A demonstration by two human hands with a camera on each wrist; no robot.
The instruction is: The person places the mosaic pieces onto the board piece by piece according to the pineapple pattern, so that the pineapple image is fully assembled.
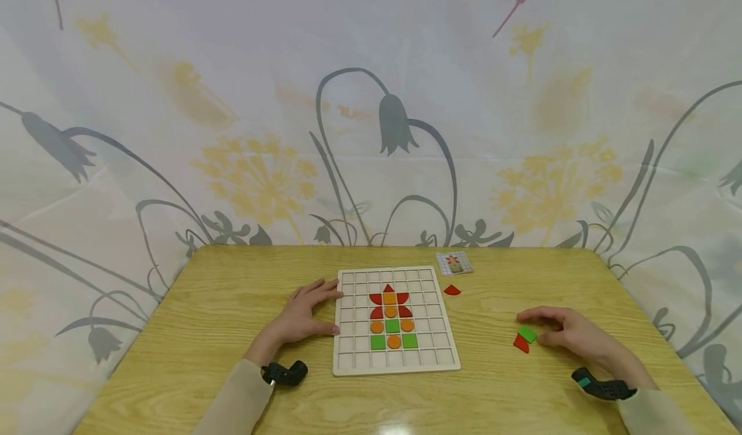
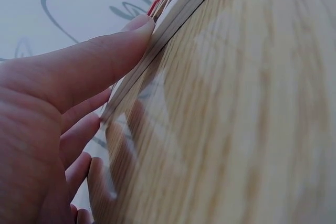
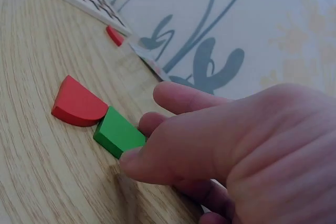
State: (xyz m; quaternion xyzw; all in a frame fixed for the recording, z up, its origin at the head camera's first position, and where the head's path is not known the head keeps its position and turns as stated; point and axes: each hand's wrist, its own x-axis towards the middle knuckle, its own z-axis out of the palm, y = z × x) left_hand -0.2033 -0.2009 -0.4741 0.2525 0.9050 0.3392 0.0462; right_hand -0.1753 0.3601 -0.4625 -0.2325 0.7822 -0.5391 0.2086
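My left hand [image 1: 299, 316] rests at the left edge of a white grid board [image 1: 353, 364], its thumb and straight fingertips touching the rim. On the board lie red quarter-circle tiles [image 1: 375, 298], orange round tiles [image 1: 377, 327], green square tiles [image 1: 378, 342] and an orange square tile [image 1: 390, 298], arranged as a flower. To the right of the board, my right hand [image 1: 574, 332] pinches a loose green square tile [image 3: 119, 132] between thumb and finger. A red quarter-circle tile [image 3: 79, 103] lies against that green tile's corner.
Behind the board's right corner lies a small picture card [image 1: 455, 263] showing a flower on a grid. Another red quarter-circle tile [image 1: 452, 290] lies between card and board. A patterned curtain [image 1: 359, 183] hangs behind the wooden table [image 1: 261, 274].
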